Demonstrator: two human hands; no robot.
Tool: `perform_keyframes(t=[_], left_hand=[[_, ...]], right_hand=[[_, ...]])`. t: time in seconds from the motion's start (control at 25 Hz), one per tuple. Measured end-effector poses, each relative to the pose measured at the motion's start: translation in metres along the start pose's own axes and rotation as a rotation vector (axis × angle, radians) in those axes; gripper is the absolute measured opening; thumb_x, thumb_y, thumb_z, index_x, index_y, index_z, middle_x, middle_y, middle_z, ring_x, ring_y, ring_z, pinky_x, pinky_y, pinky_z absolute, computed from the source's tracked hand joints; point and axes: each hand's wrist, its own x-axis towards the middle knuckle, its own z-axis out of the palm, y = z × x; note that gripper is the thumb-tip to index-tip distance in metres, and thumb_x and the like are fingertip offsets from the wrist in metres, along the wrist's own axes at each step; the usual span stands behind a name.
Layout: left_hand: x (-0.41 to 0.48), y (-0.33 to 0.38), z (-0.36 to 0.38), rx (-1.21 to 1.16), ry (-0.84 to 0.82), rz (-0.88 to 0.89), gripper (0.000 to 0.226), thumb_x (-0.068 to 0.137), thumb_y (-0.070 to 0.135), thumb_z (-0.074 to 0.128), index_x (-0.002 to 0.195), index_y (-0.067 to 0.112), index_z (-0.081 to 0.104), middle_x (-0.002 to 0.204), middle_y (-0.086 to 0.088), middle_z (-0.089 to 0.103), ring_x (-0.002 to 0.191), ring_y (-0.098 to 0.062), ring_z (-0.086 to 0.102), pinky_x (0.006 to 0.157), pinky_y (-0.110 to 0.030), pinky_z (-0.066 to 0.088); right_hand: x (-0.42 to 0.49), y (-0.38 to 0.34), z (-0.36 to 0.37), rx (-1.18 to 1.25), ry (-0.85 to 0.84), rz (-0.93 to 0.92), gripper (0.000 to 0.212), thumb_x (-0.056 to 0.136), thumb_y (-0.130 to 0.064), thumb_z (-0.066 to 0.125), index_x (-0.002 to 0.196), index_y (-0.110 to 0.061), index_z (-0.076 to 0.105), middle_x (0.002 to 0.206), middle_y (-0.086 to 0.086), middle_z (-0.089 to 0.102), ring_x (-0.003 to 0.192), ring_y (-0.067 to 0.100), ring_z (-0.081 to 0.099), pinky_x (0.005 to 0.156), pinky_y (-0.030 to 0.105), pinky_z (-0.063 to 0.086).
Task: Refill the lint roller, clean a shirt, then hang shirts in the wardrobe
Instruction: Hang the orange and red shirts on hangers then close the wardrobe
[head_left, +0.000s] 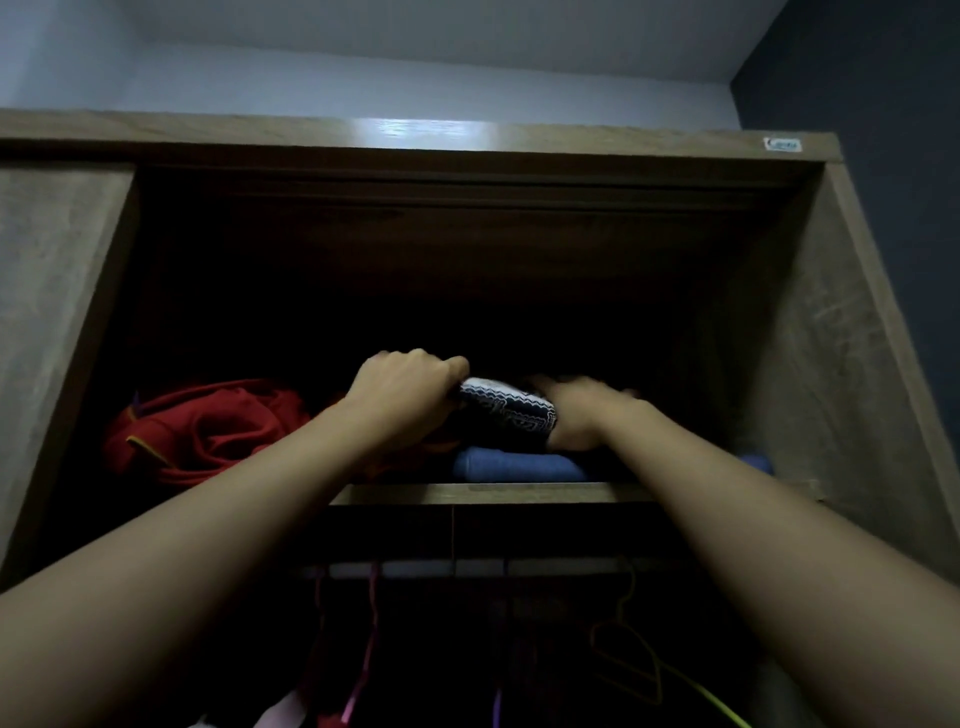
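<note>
Head view: the left hand curls its fingers round a folded patterned garment on the wardrobe shelf. The right hand is blurred, its grip unclear. Hanging likely remains; no lint roller shows.

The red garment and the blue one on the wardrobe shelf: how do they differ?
The crumpled red garment lies in a loose heap; the folded blue garment is neatly flat. The red one sits left; the blue one sits centre, under a dark patterned cloth. Both rest on the wooden shelf.
</note>
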Motion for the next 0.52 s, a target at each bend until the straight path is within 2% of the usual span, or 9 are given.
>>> perform_keyframes(t=[0.12, 0.2, 0.28, 0.36, 0.4, 0.48, 0.52], left_hand=[[-0.002, 0.000, 0.001, 0.049, -0.180, 0.043, 0.031, 0.091, 0.044, 0.045, 0.117, 0.026, 0.049, 0.113, 0.000, 0.063, 0.107, -0.024, 0.058, 0.097, -0.047, 0.035], [0.003, 0.005, -0.002, 0.073, -0.213, 0.032, 0.028, 0.092, 0.042, 0.044, 0.114, 0.028, 0.053, 0.112, -0.001, 0.064, 0.109, -0.024, 0.058, 0.103, -0.053, 0.027], [0.014, 0.017, -0.007, 0.039, -0.179, 0.040, 0.027, 0.092, 0.043, 0.045, 0.113, 0.028, 0.054, 0.109, -0.003, 0.065, 0.107, -0.026, 0.060, 0.106, -0.056, 0.023], [0.026, 0.041, -0.009, -0.030, -0.130, 0.090, 0.028, 0.091, 0.042, 0.047, 0.115, 0.028, 0.053, 0.109, -0.006, 0.065, 0.105, -0.029, 0.061, 0.101, -0.050, 0.031], [0.029, 0.056, -0.007, -0.072, -0.120, 0.121, 0.029, 0.091, 0.042, 0.047, 0.116, 0.028, 0.052, 0.109, -0.008, 0.065, 0.103, -0.031, 0.061, 0.093, -0.044, 0.036], [0.028, 0.081, 0.002, -0.171, -0.184, 0.179, 0.030, 0.092, 0.042, 0.045, 0.119, 0.029, 0.050, 0.113, -0.010, 0.061, 0.102, -0.034, 0.060, 0.077, -0.036, 0.039], [0.025, 0.088, 0.006, -0.216, -0.237, 0.197, 0.030, 0.093, 0.041, 0.044, 0.121, 0.031, 0.048, 0.115, -0.010, 0.060, 0.103, -0.034, 0.059, 0.075, -0.036, 0.041]], right_hand=[[0.011, 0.003, 0.010, -0.153, -0.037, -0.062, 0.040, 0.088, -0.023, 0.055, 0.127, -0.021, 0.049, 0.126, 0.013, 0.057, 0.112, 0.031, 0.057, 0.091, 0.037, 0.047], [0.005, 0.012, 0.004, -0.308, 0.081, -0.080, 0.030, 0.092, -0.020, 0.049, 0.121, -0.020, 0.055, 0.121, 0.012, 0.058, 0.109, 0.032, 0.057, 0.084, 0.038, 0.046], [-0.008, 0.032, -0.015, -0.429, 0.206, -0.056, 0.028, 0.093, -0.019, 0.046, 0.119, -0.020, 0.056, 0.120, 0.011, 0.058, 0.110, 0.032, 0.057, 0.082, 0.041, 0.046], [-0.025, 0.062, -0.036, -0.544, 0.279, 0.000, 0.030, 0.094, -0.016, 0.042, 0.122, -0.021, 0.053, 0.124, 0.010, 0.056, 0.113, 0.032, 0.055, 0.084, 0.045, 0.045], [-0.036, 0.078, -0.042, -0.574, 0.282, 0.030, 0.034, 0.094, -0.015, 0.041, 0.127, -0.022, 0.048, 0.127, 0.009, 0.054, 0.115, 0.033, 0.053, 0.085, 0.046, 0.044], [-0.056, 0.097, -0.040, -0.550, 0.217, 0.041, 0.046, 0.092, -0.013, 0.044, 0.135, -0.022, 0.033, 0.136, 0.012, 0.041, 0.117, 0.036, 0.049, 0.086, 0.049, 0.044], [-0.064, 0.102, -0.033, -0.534, 0.172, 0.020, 0.051, 0.090, -0.011, 0.047, 0.137, -0.021, 0.028, 0.139, 0.014, 0.034, 0.117, 0.038, 0.048, 0.086, 0.050, 0.044]])
